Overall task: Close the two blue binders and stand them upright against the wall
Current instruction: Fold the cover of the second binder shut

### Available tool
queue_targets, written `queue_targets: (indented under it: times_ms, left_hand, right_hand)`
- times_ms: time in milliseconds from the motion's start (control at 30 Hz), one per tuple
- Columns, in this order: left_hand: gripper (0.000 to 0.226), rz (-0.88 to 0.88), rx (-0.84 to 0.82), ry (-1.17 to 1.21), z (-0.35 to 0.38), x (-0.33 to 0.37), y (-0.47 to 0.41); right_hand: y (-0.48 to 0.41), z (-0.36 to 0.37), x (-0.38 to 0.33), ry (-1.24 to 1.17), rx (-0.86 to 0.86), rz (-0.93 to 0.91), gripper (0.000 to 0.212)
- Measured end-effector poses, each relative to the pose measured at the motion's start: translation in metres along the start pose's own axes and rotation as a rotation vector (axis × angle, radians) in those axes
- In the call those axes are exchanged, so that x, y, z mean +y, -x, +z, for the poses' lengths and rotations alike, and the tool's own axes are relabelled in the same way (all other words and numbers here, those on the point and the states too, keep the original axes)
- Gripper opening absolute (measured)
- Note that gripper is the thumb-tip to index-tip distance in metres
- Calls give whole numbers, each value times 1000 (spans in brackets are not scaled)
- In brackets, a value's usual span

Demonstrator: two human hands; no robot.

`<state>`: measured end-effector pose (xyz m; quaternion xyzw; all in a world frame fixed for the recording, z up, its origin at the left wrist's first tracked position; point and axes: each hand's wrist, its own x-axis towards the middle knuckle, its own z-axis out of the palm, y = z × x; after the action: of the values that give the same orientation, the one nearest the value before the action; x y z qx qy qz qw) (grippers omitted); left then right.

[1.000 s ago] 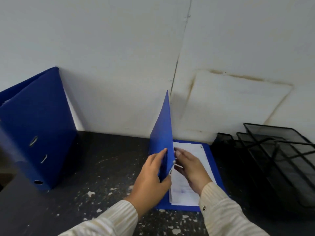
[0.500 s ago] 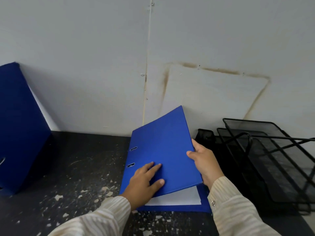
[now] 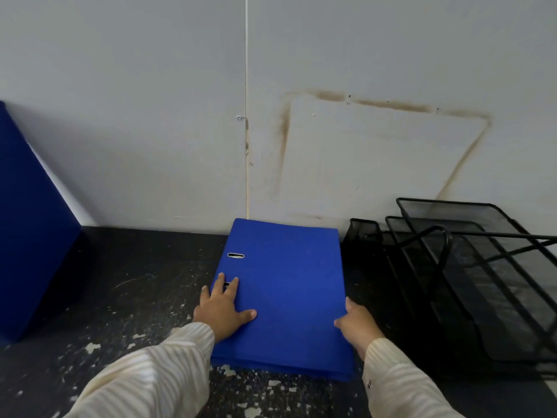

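Left hand [image 3: 224,309] rests flat on the smooth, rectangular blue binder [image 3: 289,297], closed on the speckled tabletop [image 3: 135,297]. Right hand [image 3: 357,325] grips its right edge.

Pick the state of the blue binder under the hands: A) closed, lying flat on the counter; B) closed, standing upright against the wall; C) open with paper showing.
A: the binder lies flat, cover down, left hand resting on it, right hand gripping its right edge.

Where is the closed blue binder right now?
Head view, centre: the closed blue binder lies flat on the dark counter by the wall, black mesh trays to its right, left hand on its cover.
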<state>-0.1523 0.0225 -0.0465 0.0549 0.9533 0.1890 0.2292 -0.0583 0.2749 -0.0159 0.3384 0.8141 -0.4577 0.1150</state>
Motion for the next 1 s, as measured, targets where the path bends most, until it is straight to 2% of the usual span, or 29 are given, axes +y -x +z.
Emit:
queue_targets:
  times_ms: [100, 200, 333, 533, 700, 800, 1000]
  left_hand:
    - [96, 3, 17, -79, 6, -3, 4]
    - [96, 7, 42, -129, 13, -6, 7]
    - [96, 13, 55, -193, 17, -7, 7]
    - [97, 42, 87, -287, 25, -6, 10]
    - [97, 75, 124, -273, 26, -13, 7]
    - [93, 98, 165, -203, 27, -18, 1]
    - [71, -11, 204, 268, 11, -16, -38]
  right_hand:
    - [-3, 14, 10, 130, -7, 70, 51]
    - [-4, 25, 13, 180, -22, 143, 66]
    - [-7, 36, 9, 256, 13, 161, 79]
    - [-6, 66, 8, 586, -83, -8, 83]
    - [-12, 90, -3, 613, -158, -166, 77]
    - [-18, 104, -17, 591, -175, -237, 75]
    - [-31, 136, -49, 531, -125, -406, 63]
